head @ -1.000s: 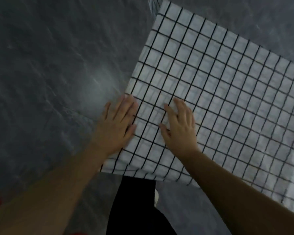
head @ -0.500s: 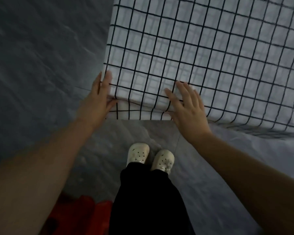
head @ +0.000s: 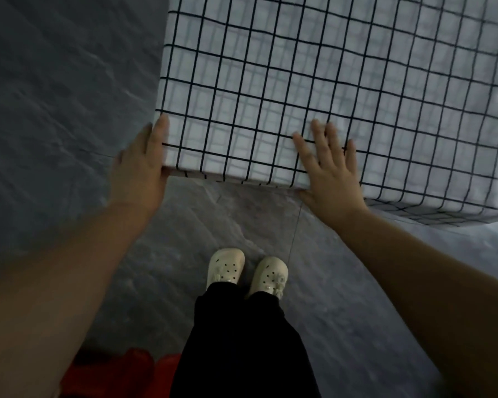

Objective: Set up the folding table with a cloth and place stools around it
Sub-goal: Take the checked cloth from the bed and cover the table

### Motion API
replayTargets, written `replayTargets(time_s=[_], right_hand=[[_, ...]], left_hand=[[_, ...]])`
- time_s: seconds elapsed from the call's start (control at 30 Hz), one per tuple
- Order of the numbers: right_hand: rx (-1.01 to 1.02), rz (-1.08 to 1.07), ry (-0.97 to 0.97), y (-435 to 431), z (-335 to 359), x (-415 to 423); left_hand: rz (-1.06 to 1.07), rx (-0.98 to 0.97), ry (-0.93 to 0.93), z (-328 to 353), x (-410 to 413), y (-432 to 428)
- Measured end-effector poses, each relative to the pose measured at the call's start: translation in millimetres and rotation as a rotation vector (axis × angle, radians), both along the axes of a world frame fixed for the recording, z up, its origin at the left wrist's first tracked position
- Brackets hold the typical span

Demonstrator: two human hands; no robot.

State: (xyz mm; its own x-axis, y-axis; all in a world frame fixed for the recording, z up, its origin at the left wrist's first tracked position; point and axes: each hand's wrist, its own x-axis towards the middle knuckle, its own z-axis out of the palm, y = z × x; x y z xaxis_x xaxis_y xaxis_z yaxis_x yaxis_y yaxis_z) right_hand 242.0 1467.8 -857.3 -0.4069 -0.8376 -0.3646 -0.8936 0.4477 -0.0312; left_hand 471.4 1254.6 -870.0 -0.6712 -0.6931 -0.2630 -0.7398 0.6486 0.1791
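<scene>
A white cloth (head: pixel 299 81) with a black grid lies spread over the tabletop, which is hidden beneath it. The cloth fills the view from 11 o'clock round to 3 o'clock. Its near edge runs across just above the middle, and at 3 o'clock a short strip folds down over that edge. The near left corner sits at about 10 o'clock from the centre.

The left hand (head: pixel 140 170) stands edge-on against that corner. Its fingers (head: pixel 158 133) are straight and held together, laid flat along the cloth's left side and pointing toward 12 o'clock. The thumb reaches round to the near edge and touches the cloth just under the corner. Whether it pinches the fabric cannot be told.

The right hand (head: pixel 331 173) lies palm down on top of the cloth at about 2 o'clock from the centre, right at the near edge. Its fingers (head: pixel 319 136) are straight and spread apart, pressing on the fabric and holding nothing. The heel of the palm overhangs the edge.

The floor (head: pixel 55 96) is dark grey with a stone-like pattern. At 6 o'clock, two pale perforated shoes (head: pixel 226 267) stand side by side on it, below the table's near edge, with black trousers (head: pixel 242 340) above them. At 7 o'clock a red object (head: pixel 121 372) shows beside the trousers, too blurred to identify.
</scene>
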Motion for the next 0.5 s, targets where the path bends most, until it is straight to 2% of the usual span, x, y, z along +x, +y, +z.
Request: replayTargets(time_s=[0.1,0.2,0.3,0.4,0.5], right_hand=[[-0.016,-0.027,-0.140,1.2,8.5,-4.6],[-0.219,-0.150,-0.288,5.7,19.4,-15.5],[-0.397,-0.317,-0.177,20.5,23.3,-40.2],[-0.298,-0.363,-0.082,48.2,16.9,-74.0],[-0.214,-0.431,-0.085,89.9,11.4,-109.9]], left_hand=[[-0.052,-0.014,-0.036,14.2,-8.1,10.8],[-0.420,-0.026,0.037,34.2,-42.2,37.7],[-0.650,0.006,0.069,38.5,-106.0,76.0],[-0.652,0.058,0.111,30.5,-175.4,121.8],[-0.648,0.056,0.142,21.7,-240.5,165.7]])
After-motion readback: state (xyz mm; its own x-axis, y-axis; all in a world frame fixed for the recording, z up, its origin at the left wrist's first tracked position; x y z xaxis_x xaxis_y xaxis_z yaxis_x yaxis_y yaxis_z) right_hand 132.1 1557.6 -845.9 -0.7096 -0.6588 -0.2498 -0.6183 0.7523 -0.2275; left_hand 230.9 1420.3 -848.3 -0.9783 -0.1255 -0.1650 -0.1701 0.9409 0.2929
